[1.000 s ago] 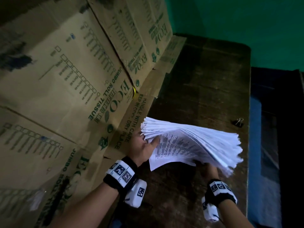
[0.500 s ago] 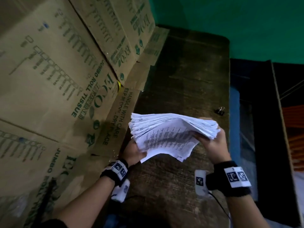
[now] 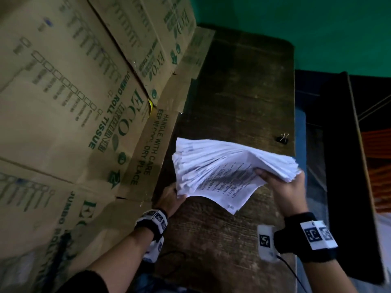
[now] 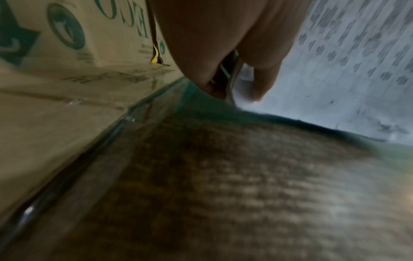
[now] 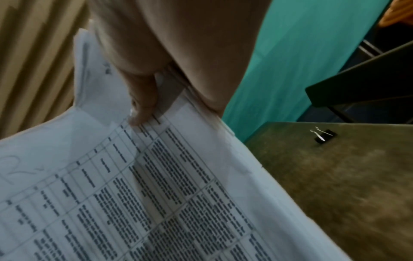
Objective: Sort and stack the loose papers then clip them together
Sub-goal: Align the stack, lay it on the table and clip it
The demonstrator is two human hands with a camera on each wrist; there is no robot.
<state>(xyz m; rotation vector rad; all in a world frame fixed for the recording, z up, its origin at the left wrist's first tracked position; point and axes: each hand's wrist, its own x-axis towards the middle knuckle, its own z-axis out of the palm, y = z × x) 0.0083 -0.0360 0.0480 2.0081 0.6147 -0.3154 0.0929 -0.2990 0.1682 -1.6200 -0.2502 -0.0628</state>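
A thick stack of white printed papers is held above the dark wooden table, tilted, with its sheets fanned unevenly. My left hand holds the stack's lower left corner from below; its fingers are mostly hidden under the sheets. My right hand grips the right end, thumb on the printed underside. In the right wrist view the thumb presses a page with a printed table. A black binder clip lies on the table near its right edge, apart from both hands, also in the right wrist view as the clip.
Flattened cardboard boxes lean along the table's left side, close to my left hand. A green wall stands behind. Beyond the table's right edge is a dark drop with a dark board.
My right hand moved from under the stack's near edge to grip its right end. The stack has closed up from a wide fan, and the view has shifted right.
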